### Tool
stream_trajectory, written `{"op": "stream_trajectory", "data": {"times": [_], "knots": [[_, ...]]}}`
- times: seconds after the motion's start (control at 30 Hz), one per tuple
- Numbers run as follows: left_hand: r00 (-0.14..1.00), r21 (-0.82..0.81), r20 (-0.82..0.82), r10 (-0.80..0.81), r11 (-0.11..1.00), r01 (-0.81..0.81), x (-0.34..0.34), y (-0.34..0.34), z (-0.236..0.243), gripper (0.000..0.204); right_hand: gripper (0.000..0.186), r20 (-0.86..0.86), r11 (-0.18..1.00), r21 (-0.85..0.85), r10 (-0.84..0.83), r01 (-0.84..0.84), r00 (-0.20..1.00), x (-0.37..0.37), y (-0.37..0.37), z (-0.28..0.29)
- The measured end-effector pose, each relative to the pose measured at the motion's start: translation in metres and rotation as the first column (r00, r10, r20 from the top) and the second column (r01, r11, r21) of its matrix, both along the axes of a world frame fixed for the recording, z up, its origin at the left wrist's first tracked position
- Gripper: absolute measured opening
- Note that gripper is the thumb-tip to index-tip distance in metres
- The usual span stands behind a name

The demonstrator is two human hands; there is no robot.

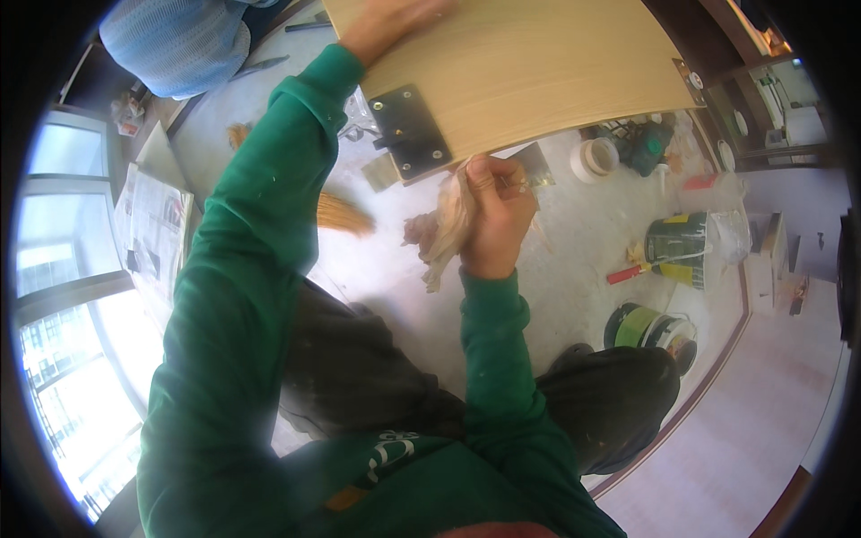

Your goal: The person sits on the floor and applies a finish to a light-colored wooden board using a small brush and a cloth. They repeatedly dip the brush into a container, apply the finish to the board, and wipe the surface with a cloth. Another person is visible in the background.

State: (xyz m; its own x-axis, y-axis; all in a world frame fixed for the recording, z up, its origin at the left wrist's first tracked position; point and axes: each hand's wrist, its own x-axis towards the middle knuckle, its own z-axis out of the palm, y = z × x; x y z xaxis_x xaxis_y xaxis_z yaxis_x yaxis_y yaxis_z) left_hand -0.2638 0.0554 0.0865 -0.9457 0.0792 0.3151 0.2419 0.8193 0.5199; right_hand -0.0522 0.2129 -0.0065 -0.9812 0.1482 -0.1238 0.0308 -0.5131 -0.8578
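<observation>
Your left hand (386, 22) presses flat, fingers spread, on the pale wooden panel (529, 67). Your right hand (496, 220) grips a crumpled beige rag (446, 231) at the panel's near edge beside the black metal plate (408, 130). Plate already mounted; wiping unfinished.

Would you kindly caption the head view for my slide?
Left hand steadies a wooden panel; right hand grips a rag.

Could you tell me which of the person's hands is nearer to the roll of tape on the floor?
The right. The right hand, gripping a crumpled rag, is just left of the roll of tape. The left hand rests far off on the wooden panel.
</observation>
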Motion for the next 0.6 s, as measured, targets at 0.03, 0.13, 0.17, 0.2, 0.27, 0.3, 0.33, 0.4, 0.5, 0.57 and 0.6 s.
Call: {"op": "stream_trajectory", "data": {"times": [0.03, 0.13, 0.17, 0.2, 0.27, 0.3, 0.33, 0.4, 0.5, 0.57, 0.6], "knots": [[1.000, 0.010, 0.011, 0.008, 1.000, -0.008, 0.001, 0.001, 0.000, 0.072, 0.025, 0.006, 1.000, -0.015, 0.004, -0.004, 1.000, 0.003, -0.003, 0.001], [1.000, 0.024, 0.012, 0.002, 1.000, -0.003, 0.001, -0.002, 0.000, 0.072, 0.023, 0.014, 0.998, -0.043, 0.044, -0.043, 0.999, 0.011, -0.015, 0.006], [1.000, 0.020, -0.007, -0.021, 1.000, 0.021, -0.001, -0.005, -0.002, 0.072, 0.022, 0.013, 0.997, -0.037, 0.075, -0.074, 0.997, 0.014, -0.018, 0.005], [0.998, 0.021, -0.026, -0.049, 0.999, 0.050, 0.000, -0.004, -0.001, 0.072, 0.022, 0.013, 0.995, -0.027, 0.101, -0.100, 0.995, 0.016, -0.019, 0.004], [0.998, 0.113, 0.063, 0.007, 0.994, -0.014, 0.001, 0.001, 0.001, 0.071, 0.018, 0.026, 0.988, 0.015, 0.153, -0.153, 0.988, 0.021, -0.013, -0.001], [0.993, 0.156, 0.109, 0.038, 0.986, -0.054, 0.006, 0.000, 0.004, 0.071, 0.017, 0.041, 0.985, -0.011, 0.171, -0.170, 0.984, 0.028, -0.001, 0.002], [0.994, 0.212, 0.105, 0.040, 0.975, -0.061, 0.014, -0.006, 0.013, 0.070, 0.015, 0.052, 0.979, -0.044, 0.200, -0.197, 0.978, 0.034, 0.010, 0.007], [0.996, 0.361, 0.090, -0.005, 0.932, -0.028, 0.022, -0.001, 0.024, 0.067, 0.014, -0.015, 0.995, -0.045, 0.091, -0.092, 0.996, 0.038, 0.049, 0.014], [0.992, 0.284, -0.087, -0.097, 0.952, 0.117, 0.049, 0.012, 0.067, 0.058, 0.028, -0.058, 0.977, -0.209, 0.023, -0.035, 0.998, 0.027, 0.069, 0.052], [0.928, 0.362, 0.063, -0.367, 0.875, 0.321, 0.081, 0.042, 0.094, 0.045, 0.039, -0.119, 0.963, -0.268, -0.031, -0.002, 0.992, 0.016, 0.093, 0.065], [0.863, 0.346, 0.073, -0.500, 0.824, 0.448, 0.091, 0.051, 0.092, 0.048, 0.040, -0.120, 0.971, -0.237, -0.061, 0.031, 0.991, 0.015, 0.103, 0.067]]}}
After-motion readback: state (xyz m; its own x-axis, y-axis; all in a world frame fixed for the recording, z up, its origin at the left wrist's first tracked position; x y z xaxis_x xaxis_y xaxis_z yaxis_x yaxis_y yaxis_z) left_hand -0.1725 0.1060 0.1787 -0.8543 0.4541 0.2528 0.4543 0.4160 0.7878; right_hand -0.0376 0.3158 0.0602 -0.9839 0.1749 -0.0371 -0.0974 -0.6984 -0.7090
